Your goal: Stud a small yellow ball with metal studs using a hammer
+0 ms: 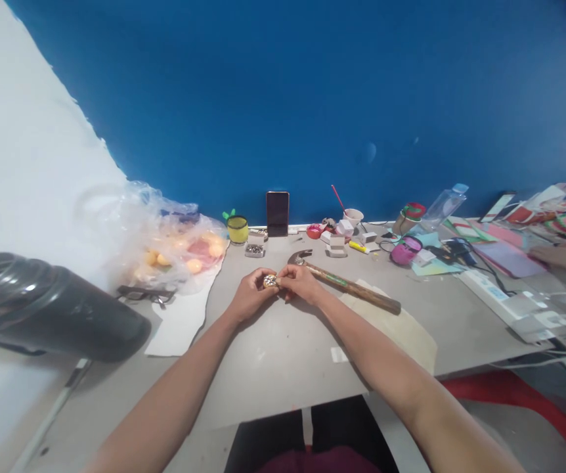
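As we look down at the table (263, 387), we find a small gold trinket (270, 280) near its middle, held up between two hands. The left hand (252, 294) has thumb and fingers closed on it from one side; the right hand (301, 284) meets it from the other, fingertips pinched together at its right edge, though we cannot tell how firmly. Just beyond the right hand we see the head of a hammer (352, 288), whose handle slants toward us and crosses a yellowish sheet (411, 335). Farther back stand a phone (278, 213), upright before the blue wall (283, 98), and a small open box (255, 249) of tiny bits. To our left are a bag (174, 246), glasses (146, 295) and a dark flask (61, 309); at far right, another person's hand (556, 256) is near some pink paper (509, 259), beyond a power strip (494, 299).
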